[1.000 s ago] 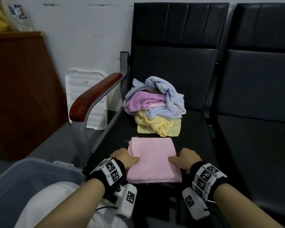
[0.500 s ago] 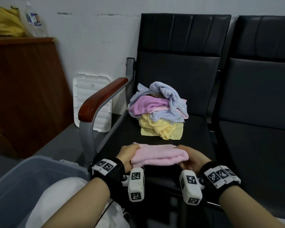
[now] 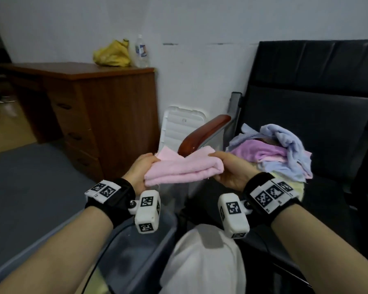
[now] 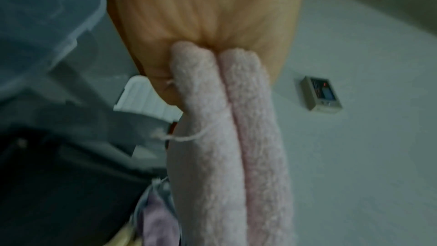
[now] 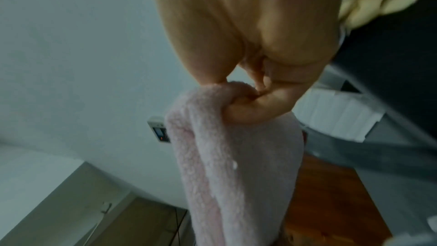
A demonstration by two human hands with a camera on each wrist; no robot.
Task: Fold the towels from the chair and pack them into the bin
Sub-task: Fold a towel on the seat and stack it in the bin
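One folded pink towel (image 3: 184, 169), clamped in both hands' grip, heads for the bin (image 3: 136, 262); unfolded towels (image 3: 278, 151) remain on the chair (image 3: 327, 128).

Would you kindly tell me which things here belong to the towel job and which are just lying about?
Job:
- folded pink towel, held by left hand and right hand
- unfolded towel pile
- chair
- bin

Lying about:
- wooden desk
- water bottle
- yellow bag
- white plastic lid
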